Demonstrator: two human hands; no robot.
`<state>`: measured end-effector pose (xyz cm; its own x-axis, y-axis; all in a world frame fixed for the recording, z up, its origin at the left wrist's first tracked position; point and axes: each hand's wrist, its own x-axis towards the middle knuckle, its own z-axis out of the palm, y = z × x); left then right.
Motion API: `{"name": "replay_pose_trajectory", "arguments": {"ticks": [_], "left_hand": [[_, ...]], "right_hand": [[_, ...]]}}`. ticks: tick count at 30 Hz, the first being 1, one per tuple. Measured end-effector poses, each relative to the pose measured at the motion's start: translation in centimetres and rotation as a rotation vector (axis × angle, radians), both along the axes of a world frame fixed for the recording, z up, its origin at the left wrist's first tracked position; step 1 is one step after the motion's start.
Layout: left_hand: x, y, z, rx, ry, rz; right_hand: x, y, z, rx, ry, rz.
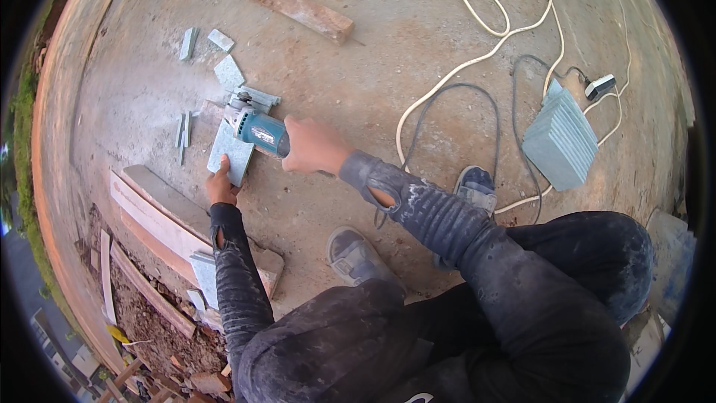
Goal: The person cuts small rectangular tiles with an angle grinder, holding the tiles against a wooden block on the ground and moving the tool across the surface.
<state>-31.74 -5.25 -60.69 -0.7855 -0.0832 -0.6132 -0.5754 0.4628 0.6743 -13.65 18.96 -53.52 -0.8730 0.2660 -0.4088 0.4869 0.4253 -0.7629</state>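
Observation:
My right hand (315,147) is wrapped round the body of a teal angle grinder (262,133). The grinder's metal head lies over the far end of a pale green-grey stone tile (233,155), and pale dust hangs to its left. My left hand (221,185) grips the near edge of that tile, thumb on top and the other fingers partly hidden beneath. Just beyond the grinder head lies another tile piece (261,97). Whether the disc is cutting into the tile is hard to see.
Tile offcuts (229,72) and thin strips (183,134) lie around the grinder. A wooden beam (294,7) rests beyond. Rightward stand a tile stack (563,143), a power socket (600,87) and a looping cream cable (447,78). Boards (156,209) lie at near left.

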Motion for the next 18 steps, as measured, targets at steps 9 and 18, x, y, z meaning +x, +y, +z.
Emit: {"name": "replay_pose_trajectory", "arguments": {"ticks": [9, 18], "left_hand": [[0.5, 0.6, 0.5, 0.014, 0.035, 0.008], [0.6, 0.7, 0.7, -0.001, 0.034, -0.002]], "right_hand": [[-1.8, -0.2, -0.2, 0.004, 0.011, -0.009], [-3.5, -0.3, 0.0, 0.008, 0.001, 0.003]]}}
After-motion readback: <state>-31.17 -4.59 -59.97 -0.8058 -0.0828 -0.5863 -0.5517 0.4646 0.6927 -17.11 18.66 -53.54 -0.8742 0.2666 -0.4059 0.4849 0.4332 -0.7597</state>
